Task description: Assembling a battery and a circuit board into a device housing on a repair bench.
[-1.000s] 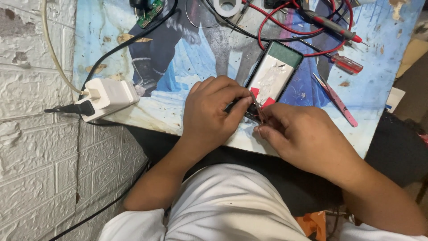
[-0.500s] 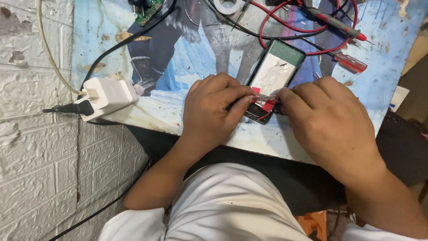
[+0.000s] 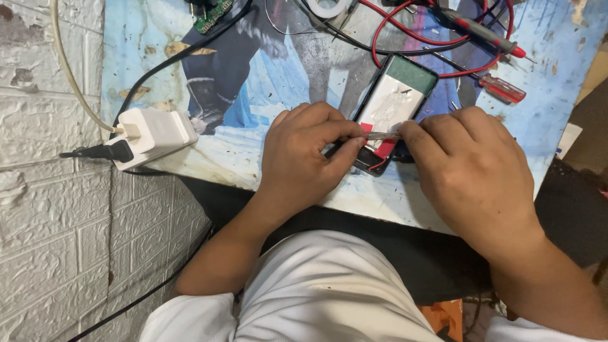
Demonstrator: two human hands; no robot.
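Two hands, our left hand (image 3: 304, 158) and right hand (image 3: 468, 171), pinch a thin clear strip (image 3: 382, 135) at centre frame over the opened phone (image 3: 394, 107) (light, flimsy, probably fragile), so we grip its ends.

This is a small electronics repair bench, the sort found in a phone-fixing shop or a home workshop. A worn work mat (image 3: 266, 82) with a faded picture covers the bench, its surface speckled and chipped. On it lie an opened phone (image 3: 394, 104) with its back off, red and black probe leads (image 3: 411, 38) looped about, a red-handled screwdriver (image 3: 503, 88), a bare green circuit board (image 3: 212, 14) and a roll of tape (image 3: 326, 7) at the top edge. A white power adapter (image 3: 155, 134) with cables plugged in sits at the mat's left corner, beside a whitewashed brick wall (image 3: 44, 209)
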